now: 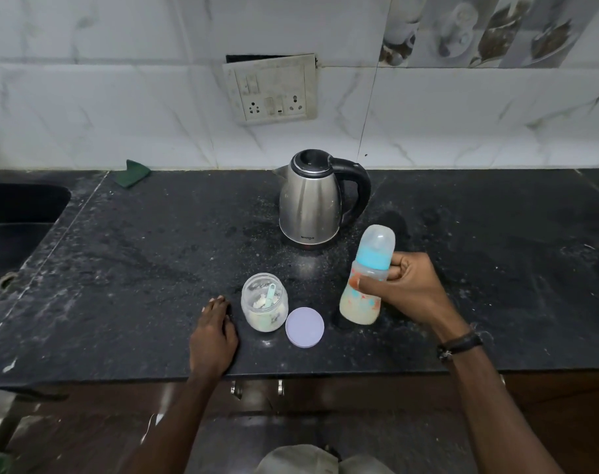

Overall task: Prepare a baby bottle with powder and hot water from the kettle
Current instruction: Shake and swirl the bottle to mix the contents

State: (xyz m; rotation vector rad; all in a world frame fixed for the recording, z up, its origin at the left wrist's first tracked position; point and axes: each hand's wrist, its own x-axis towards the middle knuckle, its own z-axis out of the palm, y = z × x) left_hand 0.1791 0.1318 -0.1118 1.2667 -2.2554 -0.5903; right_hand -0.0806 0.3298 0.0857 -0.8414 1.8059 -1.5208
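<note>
My right hand (410,289) grips the baby bottle (361,306) around its middle, tilted slightly, with its blue collar and clear cap on and pale milky liquid inside. The steel kettle (308,206) with a black lid and handle stands behind it, lid down. An open clear powder jar (264,307) holds pale powder and a green scoop (270,295). Its lilac lid (304,327) lies flat beside it on the black counter (137,268). My left hand (214,333) rests flat on the counter just left of the jar, holding nothing.
A dark sink (14,227) is sunk into the counter at the far left. A green scrub pad (132,174) lies against the tiled wall. A wall socket plate (270,88) sits above the kettle. Cabinet handles (257,388) show below the counter's front edge.
</note>
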